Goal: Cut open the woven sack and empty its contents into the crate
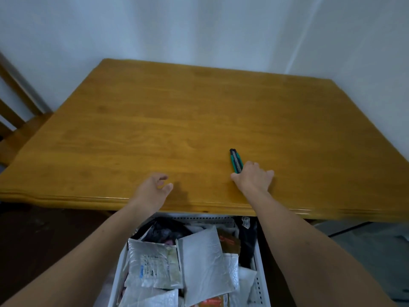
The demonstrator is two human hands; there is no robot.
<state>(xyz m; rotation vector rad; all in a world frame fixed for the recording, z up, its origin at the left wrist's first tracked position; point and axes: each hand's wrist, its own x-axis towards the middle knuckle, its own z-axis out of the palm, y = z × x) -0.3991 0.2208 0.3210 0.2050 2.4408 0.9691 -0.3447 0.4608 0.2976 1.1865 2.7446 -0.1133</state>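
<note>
2 bare forearms reach forward over the near edge of a wooden table (199,111), and everything else can be placed from that table. The right hand (254,177) lies palm down on the tabletop close to the near edge, fingers spread flat, covering the rear end of a teal and black utility knife (236,160). Whether the fingers actually grip the knife or only rest on it cannot be told; the front of the knife sticks out beyond the fingertips, pointing toward the far side of the table. The left hand (155,188) hovers at the near edge, to the left of the knife and apart from it, fingers loosely curled and half open, with nothing in it.

Below the near edge, between the 2 forearms, stands a white crate (261,282) with perforated walls. It is filled with parcels (201,258): silvery and white mailing bags, 1 with a printed label, plus darker bags toward the table side. No woven sack can be made out.

A wooden chair (13,111) stands at the table's left side, and a pale wall (199,25) rises behind the far edge.
</note>
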